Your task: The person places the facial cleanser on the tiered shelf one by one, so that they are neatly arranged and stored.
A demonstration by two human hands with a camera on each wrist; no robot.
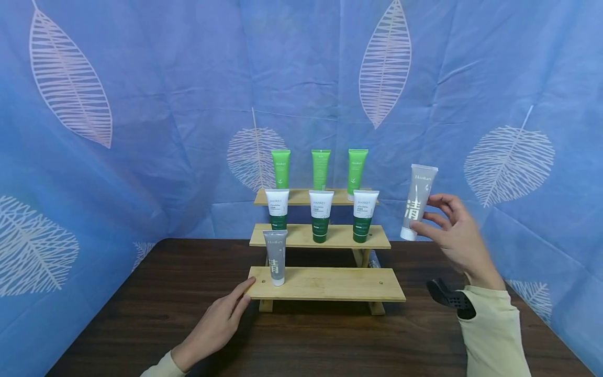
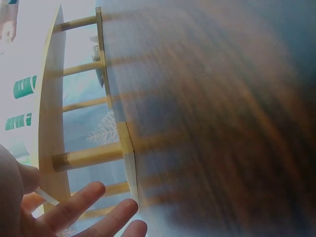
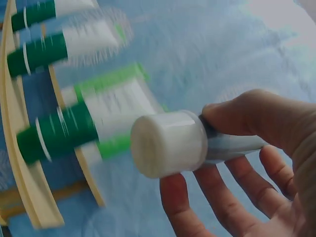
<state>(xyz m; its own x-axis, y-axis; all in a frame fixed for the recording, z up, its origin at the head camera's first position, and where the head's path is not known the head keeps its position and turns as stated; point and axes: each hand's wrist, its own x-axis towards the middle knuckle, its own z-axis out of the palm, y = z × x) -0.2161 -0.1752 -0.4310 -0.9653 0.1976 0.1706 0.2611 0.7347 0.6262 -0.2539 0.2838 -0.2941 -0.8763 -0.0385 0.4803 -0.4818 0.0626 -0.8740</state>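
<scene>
A wooden display stand (image 1: 325,283) has three stepped shelves. My right hand (image 1: 454,230) holds a grey tube (image 1: 419,199) with white lettering in the air right of the stand, between thumb and fingers. Its white cap (image 3: 168,143) points down in the head view. With fairly straight fingers, my left hand (image 1: 214,319) touches the left end of the bottom shelf; the left wrist view shows several of its fingers (image 2: 118,217) stretched out beside the stand. Another grey tube (image 1: 277,256) stands upright on its cap near that shelf's left end.
Three white-and-green tubes (image 1: 321,214) stand along the middle shelf. Behind them, three bright green tubes (image 1: 321,170) line the top shelf. The stand is on a dark wooden table (image 1: 188,283), against a blue cloth (image 1: 188,104) with white leaf prints.
</scene>
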